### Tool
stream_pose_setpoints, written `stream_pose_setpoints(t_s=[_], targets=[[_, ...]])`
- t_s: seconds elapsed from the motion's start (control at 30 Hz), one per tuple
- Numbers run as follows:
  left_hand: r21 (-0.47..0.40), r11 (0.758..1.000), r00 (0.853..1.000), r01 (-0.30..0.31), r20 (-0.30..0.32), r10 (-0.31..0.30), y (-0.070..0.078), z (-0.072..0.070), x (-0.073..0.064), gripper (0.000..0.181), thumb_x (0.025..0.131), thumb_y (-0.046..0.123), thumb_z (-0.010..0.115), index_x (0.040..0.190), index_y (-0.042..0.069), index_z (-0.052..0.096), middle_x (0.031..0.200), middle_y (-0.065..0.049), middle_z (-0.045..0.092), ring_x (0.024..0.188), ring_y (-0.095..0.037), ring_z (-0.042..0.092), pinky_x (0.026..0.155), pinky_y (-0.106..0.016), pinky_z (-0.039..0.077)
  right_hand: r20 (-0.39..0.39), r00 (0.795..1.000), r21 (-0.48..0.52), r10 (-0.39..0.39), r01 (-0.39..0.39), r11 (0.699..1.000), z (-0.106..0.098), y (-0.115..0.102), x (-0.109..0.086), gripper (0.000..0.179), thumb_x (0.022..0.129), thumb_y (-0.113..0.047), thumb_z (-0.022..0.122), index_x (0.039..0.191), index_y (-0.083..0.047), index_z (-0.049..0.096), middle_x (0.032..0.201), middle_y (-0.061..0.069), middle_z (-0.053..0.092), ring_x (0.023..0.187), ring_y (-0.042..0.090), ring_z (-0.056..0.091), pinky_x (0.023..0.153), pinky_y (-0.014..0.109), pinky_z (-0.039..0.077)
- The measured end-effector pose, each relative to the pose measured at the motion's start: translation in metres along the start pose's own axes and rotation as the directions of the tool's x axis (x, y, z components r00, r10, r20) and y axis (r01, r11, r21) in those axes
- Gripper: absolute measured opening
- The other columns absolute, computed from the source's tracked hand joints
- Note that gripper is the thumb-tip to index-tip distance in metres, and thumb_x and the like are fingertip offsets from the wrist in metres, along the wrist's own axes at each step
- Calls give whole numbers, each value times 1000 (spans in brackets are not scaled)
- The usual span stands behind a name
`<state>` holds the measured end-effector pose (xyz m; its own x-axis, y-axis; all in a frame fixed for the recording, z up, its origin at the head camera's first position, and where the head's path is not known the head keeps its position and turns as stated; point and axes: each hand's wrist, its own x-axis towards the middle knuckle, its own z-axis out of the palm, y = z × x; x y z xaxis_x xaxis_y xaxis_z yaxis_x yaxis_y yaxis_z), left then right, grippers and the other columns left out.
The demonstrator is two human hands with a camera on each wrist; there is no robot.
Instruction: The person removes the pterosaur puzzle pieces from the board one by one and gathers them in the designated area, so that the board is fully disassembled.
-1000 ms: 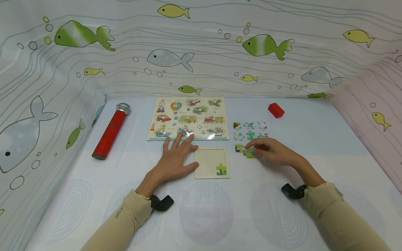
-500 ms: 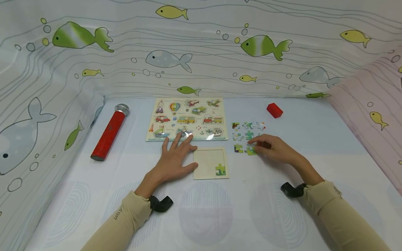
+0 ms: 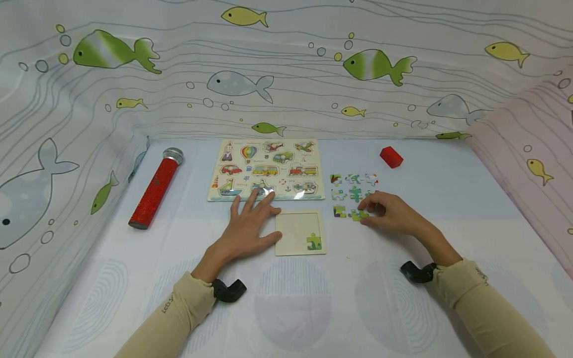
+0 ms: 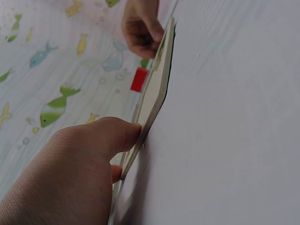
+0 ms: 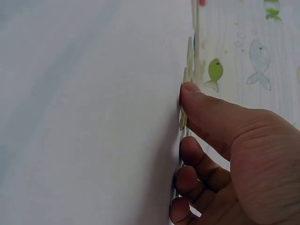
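A square wooden puzzle tray (image 3: 293,231) lies flat in the middle, with one green jigsaw piece (image 3: 314,241) in its lower right corner. My left hand (image 3: 250,231) is spread at the tray's left side; its thumb touches the edge. Its longer fingertips rest on the lower edge of a picture board (image 3: 266,174). My right hand (image 3: 389,214) pinches a green jigsaw piece (image 3: 357,215) between thumb and index finger, low on the table. In the right wrist view the thumb (image 5: 197,96) presses that piece's edge, while the other fingers curl beside it.
Several loose jigsaw pieces (image 3: 354,192) lie in rows right of the tray; my right hand partly covers some. A red block (image 3: 391,157) sits at the back right. A red toy microphone (image 3: 156,189) lies at the left. A fish-patterned curtain (image 3: 286,69) closes the back.
My right hand has shifted slightly right over the front-row pieces, and its fingers have closed around a green piece. The left hand stays on the tray.
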<state>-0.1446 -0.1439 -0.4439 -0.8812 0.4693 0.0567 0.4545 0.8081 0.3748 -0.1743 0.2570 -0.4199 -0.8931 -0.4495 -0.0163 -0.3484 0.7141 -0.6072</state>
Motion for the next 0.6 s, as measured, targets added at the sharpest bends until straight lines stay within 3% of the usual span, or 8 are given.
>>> stream_pose_setpoints(t_s=[0.6], targets=[[-4, 1000, 1000, 9, 11, -9, 1, -1, 0, 56, 94, 57, 57, 143, 27, 56, 172, 6, 17, 161, -32, -1, 121, -67, -9, -37, 999, 4, 21, -21, 1000, 3, 1, 2, 24, 85, -16, 83, 106, -11, 72, 88, 3, 59, 76, 17, 50, 67, 23, 42]])
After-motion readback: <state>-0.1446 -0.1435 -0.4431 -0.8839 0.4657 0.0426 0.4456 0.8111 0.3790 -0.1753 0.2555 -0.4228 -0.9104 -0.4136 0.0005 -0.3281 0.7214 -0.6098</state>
